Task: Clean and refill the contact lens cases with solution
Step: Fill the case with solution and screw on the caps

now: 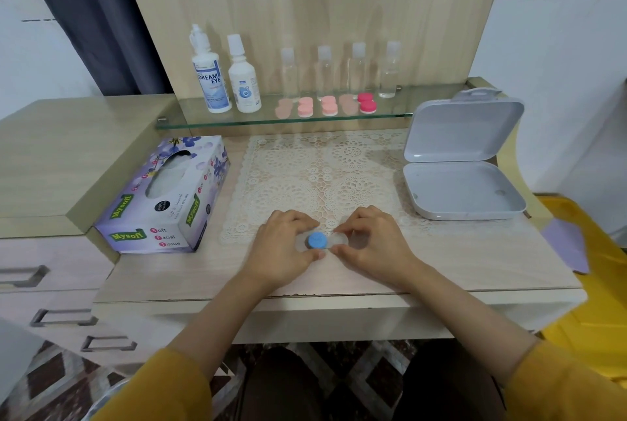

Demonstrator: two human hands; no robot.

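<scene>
A contact lens case (322,240) lies near the table's front edge, with a blue cap on one well and a pale, clear-looking well beside it. My left hand (283,246) pinches the case around the blue cap. My right hand (369,241) has thumb and forefinger closed on the pale end. Two white solution bottles (210,74) (242,81) stand on the glass shelf (237,122). Several pink lens cases (305,107) and a deep pink one (367,103) lie on that shelf.
A tissue box (169,196) lies at the left. An open grey plastic box (461,163) sits at the right. Several clear small bottles (324,71) line the back of the shelf. A lace mat (322,169) covers the table's middle. Something yellow (597,271) is beside the table's right edge.
</scene>
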